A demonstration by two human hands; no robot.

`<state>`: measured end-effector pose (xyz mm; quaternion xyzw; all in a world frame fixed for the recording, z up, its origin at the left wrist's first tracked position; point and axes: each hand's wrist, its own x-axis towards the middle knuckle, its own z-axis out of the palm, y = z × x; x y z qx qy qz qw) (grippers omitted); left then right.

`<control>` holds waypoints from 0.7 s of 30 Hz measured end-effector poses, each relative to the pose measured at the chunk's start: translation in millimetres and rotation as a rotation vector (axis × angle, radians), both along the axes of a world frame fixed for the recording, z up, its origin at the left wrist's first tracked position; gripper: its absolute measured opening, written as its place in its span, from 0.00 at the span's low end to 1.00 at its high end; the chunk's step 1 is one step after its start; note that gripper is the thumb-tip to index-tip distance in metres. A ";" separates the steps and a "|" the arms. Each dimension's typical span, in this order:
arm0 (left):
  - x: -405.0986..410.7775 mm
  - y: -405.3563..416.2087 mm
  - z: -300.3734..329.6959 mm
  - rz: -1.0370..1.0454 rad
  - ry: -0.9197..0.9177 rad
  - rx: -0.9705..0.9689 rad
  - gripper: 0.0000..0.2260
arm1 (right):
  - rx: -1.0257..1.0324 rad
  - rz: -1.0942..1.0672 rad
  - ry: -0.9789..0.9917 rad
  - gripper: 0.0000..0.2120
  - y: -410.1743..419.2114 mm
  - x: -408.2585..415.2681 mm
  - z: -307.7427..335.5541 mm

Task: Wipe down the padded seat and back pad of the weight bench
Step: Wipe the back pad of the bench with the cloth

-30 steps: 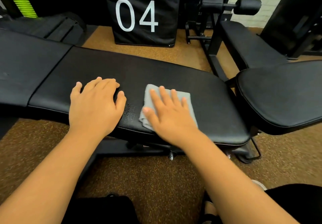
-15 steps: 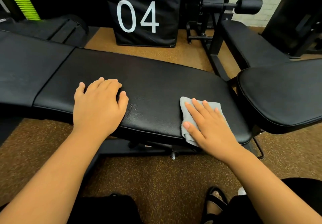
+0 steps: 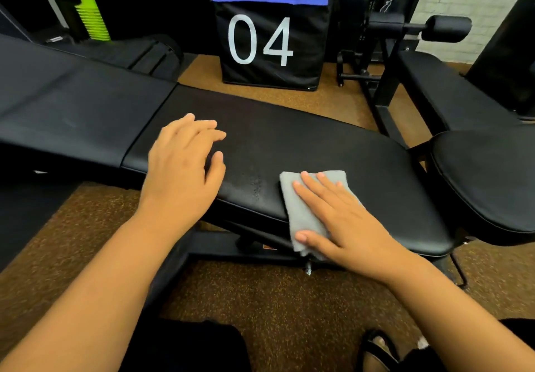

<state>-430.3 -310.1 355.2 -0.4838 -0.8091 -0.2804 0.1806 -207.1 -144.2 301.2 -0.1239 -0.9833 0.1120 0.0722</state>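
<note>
Right hand [image 3: 344, 221], fingers straight and together, presses a folded grey cloth [image 3: 301, 197] flat against the near edge of the black padded seat [image 3: 304, 145]. Left hand [image 3: 182, 168], fingers loosely spread, rests palm-down on the same smooth, glossy vinyl pad, beside the seam with the back pad [image 3: 72, 105].

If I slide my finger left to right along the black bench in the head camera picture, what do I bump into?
Long black padded back pad → left hand resting on the black padded seat → folded grey cloth → right hand pressing flat on it → separate rounded black pad.
</note>
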 end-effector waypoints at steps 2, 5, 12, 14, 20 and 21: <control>-13.2 -21.6 5.3 0.088 0.066 -0.015 0.12 | 0.041 -0.027 0.010 0.37 3.1 8.2 -5.1; -33.2 -51.3 8.3 0.215 0.094 -0.043 0.12 | 0.116 -0.076 0.020 0.37 -10.1 -6.3 -2.7; -44.2 -72.4 1.0 0.347 0.015 -0.035 0.14 | 0.212 0.004 0.054 0.37 -60.6 -105.4 16.4; -44.2 -71.1 -2.2 0.347 0.014 -0.006 0.14 | 0.230 0.012 0.073 0.37 -72.4 -125.1 20.8; -47.0 -71.1 -9.3 0.322 0.009 0.082 0.13 | 0.239 -0.018 0.066 0.35 -69.3 -102.4 14.2; -47.8 -71.1 -10.7 0.317 0.011 0.088 0.13 | 0.244 -0.034 0.061 0.35 -65.0 -90.4 10.2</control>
